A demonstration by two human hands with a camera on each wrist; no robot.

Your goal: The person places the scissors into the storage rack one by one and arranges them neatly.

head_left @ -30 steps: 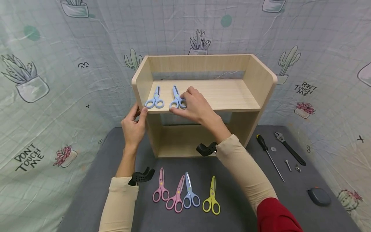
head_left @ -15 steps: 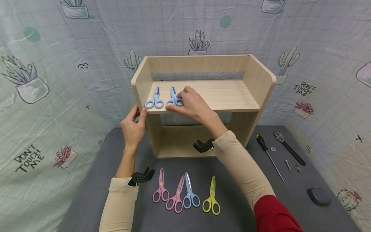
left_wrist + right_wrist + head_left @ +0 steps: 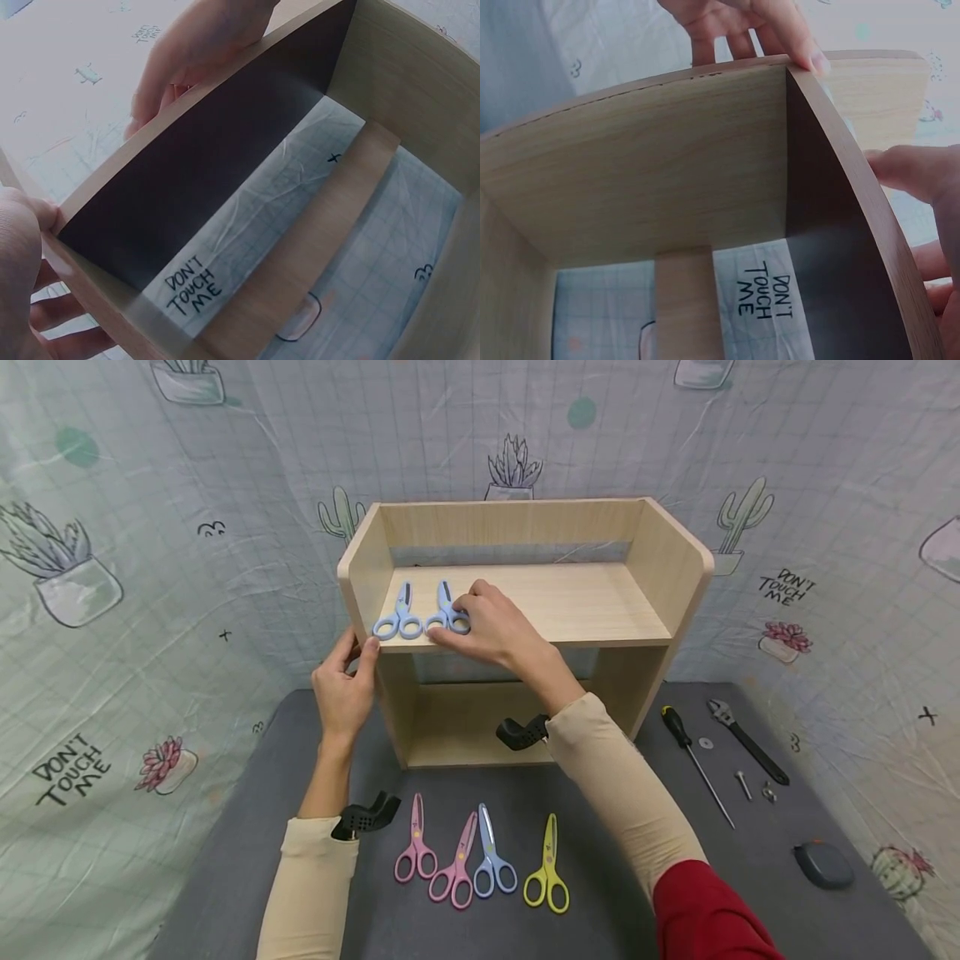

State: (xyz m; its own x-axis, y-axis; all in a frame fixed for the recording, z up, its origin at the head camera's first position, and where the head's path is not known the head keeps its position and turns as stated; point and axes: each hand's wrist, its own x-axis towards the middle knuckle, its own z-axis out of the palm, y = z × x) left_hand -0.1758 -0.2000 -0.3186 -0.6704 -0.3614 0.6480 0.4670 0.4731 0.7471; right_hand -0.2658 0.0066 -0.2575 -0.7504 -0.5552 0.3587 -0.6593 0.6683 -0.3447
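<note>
While my right hand [image 3: 495,627] pinches one pair of blue scissors [image 3: 446,607] by its loops, my left hand [image 3: 343,693] grips the wooden shelf [image 3: 577,602].

My right thumb and forefinger grasp that pair flat on the top board, just left of the frame's upper middle; my left thumb and fingers wrap the front corner further left. I judge the step to be lining it up beside the other blue scissors [image 3: 400,614]; the next move calls for a gentle release that doesn't skew it. At lower middle, two pink scissors [image 3: 417,842], a third blue pair [image 3: 489,850] and yellow scissors [image 3: 551,860] lie on the grey table [image 3: 600,843]. "DON'T TOUCH ME" reads clearly on the patterned cloth [image 3: 262,593], lower left and right of the frame; marks on the blades are too small for me, and I can make out no brand.
</note>
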